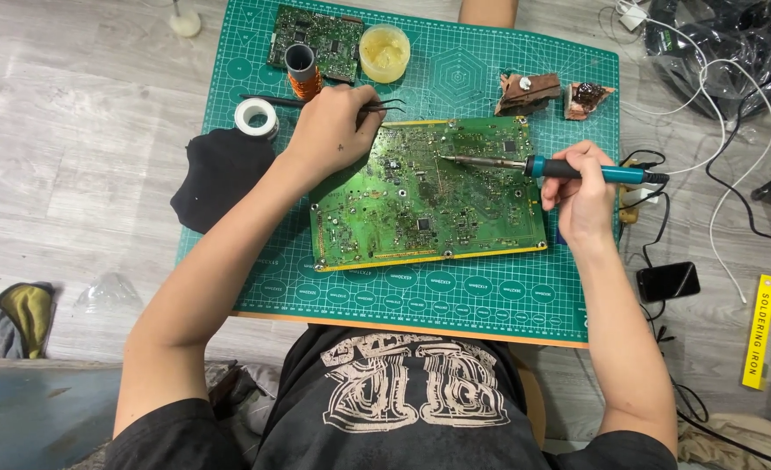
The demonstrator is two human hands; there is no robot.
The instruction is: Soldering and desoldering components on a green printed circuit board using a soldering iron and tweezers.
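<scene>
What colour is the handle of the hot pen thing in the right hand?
The soldering iron handle is teal-blue with a black grip, seen in the head view.

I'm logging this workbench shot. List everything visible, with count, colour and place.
cutting mat: one, green, on the floor
large circuit board: one, green, mat centre
small circuit board: one, green, mat top left
soldering iron: one, teal handle, tip on large circuit board
tweezers: one, black, above large circuit board
flux tub: one, yellowish, mat top
wire coil: one, copper, beside small circuit board
tape roll: one, white, mat left edge
cloth: one, black, left of mat
phone: one, black, right of mat
left hand: holds tweezers
right hand: holds soldering iron
</scene>
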